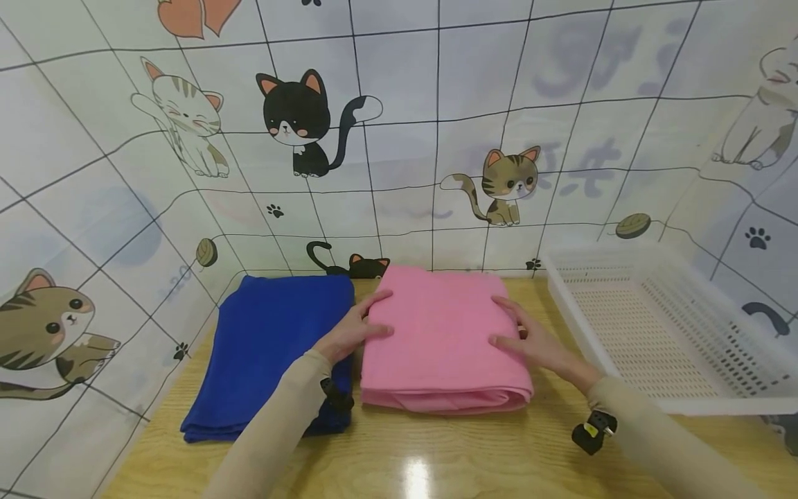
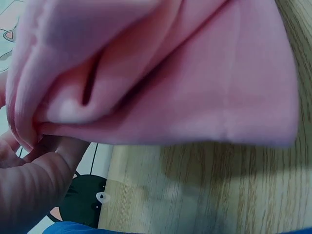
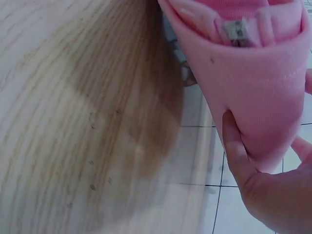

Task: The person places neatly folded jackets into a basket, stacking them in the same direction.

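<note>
A folded pink garment, a neat thick bundle, is between both hands at the middle of the wooden table. My left hand grips its left side, thumb on the top face; the left wrist view shows loose folds at that side. On the opposite side my right hand holds the bundle, with the thumb pressing into the cloth. A small pale label peeks out of the rolled layers. The wrist views show shadow on the wood beside the bundle; whether it touches the table I cannot tell.
A folded blue cloth lies on the table left of the pink bundle, partly behind the left forearm. To the right stands a white perforated plastic basket. A wall covering with cartoon cats closes off the back and sides.
</note>
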`<state>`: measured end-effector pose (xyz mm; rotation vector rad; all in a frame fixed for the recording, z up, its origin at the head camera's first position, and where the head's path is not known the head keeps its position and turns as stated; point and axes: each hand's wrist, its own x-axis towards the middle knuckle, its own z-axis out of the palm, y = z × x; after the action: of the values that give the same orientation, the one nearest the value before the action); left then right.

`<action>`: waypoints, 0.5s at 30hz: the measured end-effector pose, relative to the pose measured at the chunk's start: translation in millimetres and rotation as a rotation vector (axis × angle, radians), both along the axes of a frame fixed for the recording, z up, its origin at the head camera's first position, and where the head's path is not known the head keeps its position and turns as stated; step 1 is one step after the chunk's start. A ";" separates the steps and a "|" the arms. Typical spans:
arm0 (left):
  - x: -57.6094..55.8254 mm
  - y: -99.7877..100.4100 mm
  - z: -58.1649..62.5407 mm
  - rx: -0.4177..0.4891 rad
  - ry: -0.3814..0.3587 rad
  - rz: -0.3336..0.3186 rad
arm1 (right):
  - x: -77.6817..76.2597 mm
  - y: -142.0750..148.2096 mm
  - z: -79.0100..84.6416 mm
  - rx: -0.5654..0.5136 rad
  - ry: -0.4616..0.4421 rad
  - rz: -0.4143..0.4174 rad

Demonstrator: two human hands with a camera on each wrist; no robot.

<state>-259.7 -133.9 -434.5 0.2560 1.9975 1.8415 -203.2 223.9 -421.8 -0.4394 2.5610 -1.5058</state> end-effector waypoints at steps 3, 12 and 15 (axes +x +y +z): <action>0.9 0.1 1.7 -0.005 0.001 0.000 | 1.5 2.8 6.4 -0.014 -0.024 0.020; 4.9 4.1 7.8 -0.013 0.010 0.010 | 2.4 9.6 10.6 -0.041 -0.080 0.041; 4.8 5.5 9.6 -0.029 0.021 0.015 | 2.2 12.2 11.6 -0.036 -0.070 0.039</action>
<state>-254.9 -128.4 -424.9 0.2535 2.0447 1.8248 -201.0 236.1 -410.2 -0.4302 2.4614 -1.5279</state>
